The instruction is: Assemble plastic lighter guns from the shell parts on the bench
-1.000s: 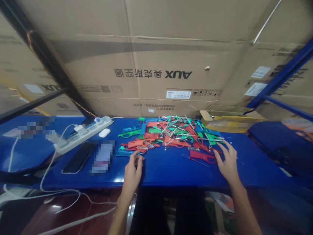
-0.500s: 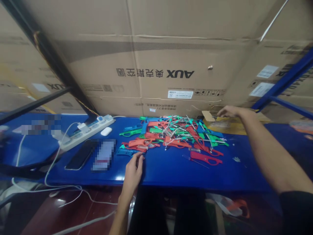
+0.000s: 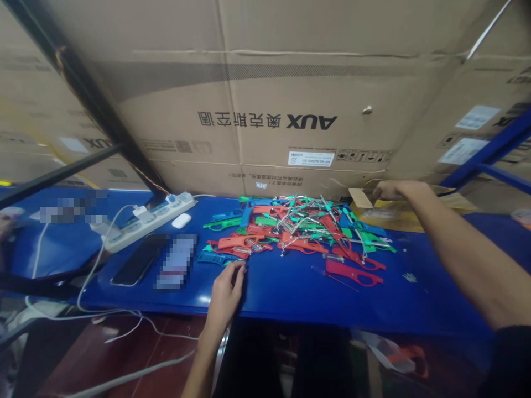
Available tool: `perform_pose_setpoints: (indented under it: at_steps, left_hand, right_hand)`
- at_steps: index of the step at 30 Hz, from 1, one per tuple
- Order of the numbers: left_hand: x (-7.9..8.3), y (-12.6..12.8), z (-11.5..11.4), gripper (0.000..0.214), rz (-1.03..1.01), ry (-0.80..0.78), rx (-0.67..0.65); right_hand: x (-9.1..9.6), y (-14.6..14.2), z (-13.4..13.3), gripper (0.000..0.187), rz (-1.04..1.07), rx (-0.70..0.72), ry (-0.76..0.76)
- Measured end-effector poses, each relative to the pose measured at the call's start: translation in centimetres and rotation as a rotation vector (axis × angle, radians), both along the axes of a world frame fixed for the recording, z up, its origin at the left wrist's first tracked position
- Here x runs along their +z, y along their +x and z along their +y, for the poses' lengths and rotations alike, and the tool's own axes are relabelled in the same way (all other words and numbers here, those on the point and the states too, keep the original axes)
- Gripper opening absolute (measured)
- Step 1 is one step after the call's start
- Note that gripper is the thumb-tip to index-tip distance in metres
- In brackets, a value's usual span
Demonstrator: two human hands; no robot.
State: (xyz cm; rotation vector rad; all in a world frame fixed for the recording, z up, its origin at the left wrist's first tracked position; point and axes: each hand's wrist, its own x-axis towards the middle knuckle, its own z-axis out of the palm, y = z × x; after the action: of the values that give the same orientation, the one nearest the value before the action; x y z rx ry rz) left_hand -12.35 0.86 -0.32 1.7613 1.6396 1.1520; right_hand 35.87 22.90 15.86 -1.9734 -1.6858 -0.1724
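My left hand [image 3: 227,286] rests at the front of the blue table [image 3: 274,296], fingers loosely bent, thumb a little apart, with nothing visible in them. Just beyond its fingertips lies a blue plastic casing [image 3: 215,257] with a finger loop. At the right, my right hand [image 3: 389,190] reaches into an open cardboard box [image 3: 362,198]; its fingers are bent down and drawn together, and their tips are hidden. Between the hands spreads a pile of red, green and blue lighter-like casings [image 3: 305,243] with metal rods and thin wires. A red casing [image 3: 354,272] lies in front, beside a thin screwdriver-like tool [image 3: 337,278].
On the left are a white power strip [image 3: 153,218], a white earbud case [image 3: 181,221], a dark phone [image 3: 139,260] and a blurred-out phone [image 3: 176,261]. Large cardboard [image 3: 265,88] stands behind the table. White scraps [image 3: 409,277] lie at the right. Another person's hand [image 3: 5,225] shows at the far left.
My right hand's fingers have bent further down into the cardboard box. The view has shifted slightly. A person's hand has appeared at the far left; my left hand stays in place.
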Motion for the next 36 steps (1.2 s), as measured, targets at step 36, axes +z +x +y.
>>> perform_pose_setpoints:
  at_steps: [36]
  left_hand:
    - [2.2,2.9,5.6,0.030,0.427,0.354,0.010]
  right_hand:
    - [-17.9,-14.1,-25.9,0.032,0.271,0.383,0.092]
